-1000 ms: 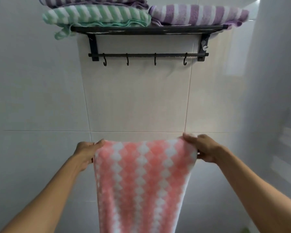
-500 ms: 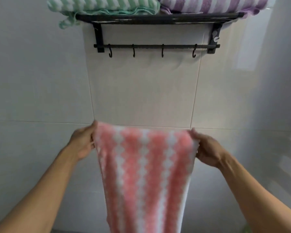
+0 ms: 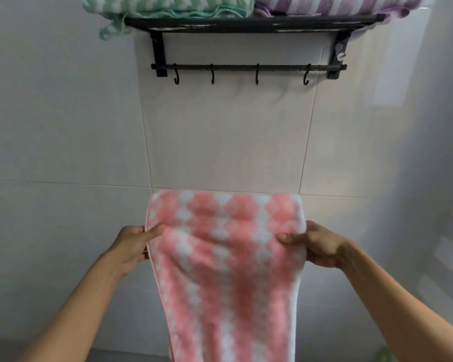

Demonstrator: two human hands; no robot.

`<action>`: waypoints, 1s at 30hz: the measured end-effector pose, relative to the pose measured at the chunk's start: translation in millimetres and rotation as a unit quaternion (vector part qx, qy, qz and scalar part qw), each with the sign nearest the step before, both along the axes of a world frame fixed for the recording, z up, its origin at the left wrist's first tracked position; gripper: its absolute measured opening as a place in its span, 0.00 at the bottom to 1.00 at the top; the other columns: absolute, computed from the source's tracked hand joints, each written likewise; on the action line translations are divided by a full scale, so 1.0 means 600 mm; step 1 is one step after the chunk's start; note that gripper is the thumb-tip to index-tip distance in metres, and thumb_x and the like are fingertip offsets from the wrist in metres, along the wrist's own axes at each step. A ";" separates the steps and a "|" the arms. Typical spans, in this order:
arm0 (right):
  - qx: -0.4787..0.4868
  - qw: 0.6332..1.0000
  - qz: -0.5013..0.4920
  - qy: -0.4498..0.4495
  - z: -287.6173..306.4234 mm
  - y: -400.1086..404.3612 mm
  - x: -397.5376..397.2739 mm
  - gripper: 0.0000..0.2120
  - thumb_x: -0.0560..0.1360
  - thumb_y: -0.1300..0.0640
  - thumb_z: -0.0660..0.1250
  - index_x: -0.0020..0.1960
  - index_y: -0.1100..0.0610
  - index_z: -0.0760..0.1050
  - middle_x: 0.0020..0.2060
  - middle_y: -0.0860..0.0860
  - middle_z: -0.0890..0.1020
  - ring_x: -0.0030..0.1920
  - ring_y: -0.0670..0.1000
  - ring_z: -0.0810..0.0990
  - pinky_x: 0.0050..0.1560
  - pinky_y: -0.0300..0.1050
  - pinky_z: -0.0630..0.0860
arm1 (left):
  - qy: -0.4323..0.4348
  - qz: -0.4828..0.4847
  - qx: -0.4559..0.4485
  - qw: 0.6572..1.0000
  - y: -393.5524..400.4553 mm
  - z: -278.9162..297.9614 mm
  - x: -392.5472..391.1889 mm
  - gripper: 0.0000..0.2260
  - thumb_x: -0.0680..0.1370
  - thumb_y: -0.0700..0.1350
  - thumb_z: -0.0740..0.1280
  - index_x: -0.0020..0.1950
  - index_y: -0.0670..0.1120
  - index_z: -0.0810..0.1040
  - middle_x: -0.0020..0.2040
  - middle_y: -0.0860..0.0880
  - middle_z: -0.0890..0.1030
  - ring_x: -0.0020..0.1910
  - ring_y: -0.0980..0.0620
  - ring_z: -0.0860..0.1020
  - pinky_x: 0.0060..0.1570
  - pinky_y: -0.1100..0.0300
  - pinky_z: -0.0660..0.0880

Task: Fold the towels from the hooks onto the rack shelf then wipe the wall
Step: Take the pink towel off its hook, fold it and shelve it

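A pink and white patterned towel hangs in front of the tiled wall. My left hand pinches its left edge and my right hand pinches its right edge, both a little below the towel's top fold. The towel's lower part runs out of the frame. Above, a black rack shelf carries a folded green striped towel on the left and a folded purple striped towel on the right.
Under the shelf a black bar holds several bare hooks. A side wall closes in on the right. A loose green towel corner droops past the shelf's left end.
Both hands have slid down the towel's side edges, and the towel's top now stands above them as a fold. The view has tilted down, so the shelf sits higher in frame.
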State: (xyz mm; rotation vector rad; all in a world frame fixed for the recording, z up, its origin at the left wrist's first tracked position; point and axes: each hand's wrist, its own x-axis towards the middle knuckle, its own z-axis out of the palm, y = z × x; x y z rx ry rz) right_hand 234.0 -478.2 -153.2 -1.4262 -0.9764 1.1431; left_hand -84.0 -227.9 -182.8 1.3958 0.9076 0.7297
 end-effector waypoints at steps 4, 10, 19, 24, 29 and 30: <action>0.093 0.990 -0.061 0.085 0.021 0.012 0.009 0.36 0.57 0.45 0.85 0.58 0.64 0.83 0.55 0.63 0.84 0.50 0.58 0.86 0.49 0.52 0.83 | -0.153 0.014 -0.041 0.987 0.025 0.056 0.004 0.16 0.74 0.50 0.72 0.51 0.38 0.80 0.49 0.39 0.83 0.35 0.50 0.84 0.37 0.57 0.82; 0.057 0.994 -0.049 0.076 0.018 0.011 0.008 0.16 0.73 0.63 0.71 0.58 0.70 0.81 0.60 0.69 0.80 0.50 0.61 0.86 0.49 0.53 0.84 | -0.012 -0.022 0.002 1.000 -0.023 0.017 -0.010 0.30 0.60 0.54 0.82 0.53 0.35 0.83 0.47 0.39 0.86 0.38 0.46 0.85 0.41 0.54 0.82; 0.047 0.997 -0.060 -0.010 0.019 0.023 0.014 0.29 0.61 0.50 0.83 0.56 0.64 0.84 0.54 0.62 0.85 0.50 0.58 0.84 0.44 0.45 0.82 | -0.040 -0.007 0.009 0.999 0.003 0.023 -0.010 0.18 0.69 0.48 0.77 0.54 0.39 0.83 0.45 0.43 0.87 0.35 0.52 0.84 0.40 0.58 0.80; 0.050 0.997 -0.022 0.050 0.007 0.015 0.021 0.36 0.52 0.42 0.86 0.53 0.61 0.86 0.51 0.59 0.86 0.49 0.57 0.85 0.49 0.49 0.83 | -0.165 -0.053 -0.031 0.984 0.018 0.038 -0.026 0.20 0.74 0.49 0.74 0.60 0.39 0.81 0.53 0.43 0.85 0.45 0.48 0.84 0.45 0.55 0.82; 0.057 0.998 -0.035 0.018 -0.019 0.012 0.001 0.33 0.51 0.41 0.86 0.49 0.59 0.87 0.46 0.57 0.86 0.43 0.52 0.85 0.42 0.45 0.81 | -0.120 0.028 -0.045 0.991 0.000 0.008 -0.023 0.12 0.76 0.36 0.70 0.57 0.31 0.79 0.44 0.41 0.86 0.35 0.49 0.85 0.35 0.58 0.83; 0.090 0.992 -0.057 0.073 -0.019 0.015 0.009 0.27 0.55 0.41 0.84 0.46 0.57 0.87 0.44 0.56 0.85 0.42 0.51 0.84 0.43 0.45 0.80 | -0.179 0.007 -0.051 0.983 0.009 0.019 -0.027 0.13 0.77 0.37 0.69 0.60 0.33 0.79 0.46 0.43 0.86 0.38 0.50 0.85 0.40 0.57 0.83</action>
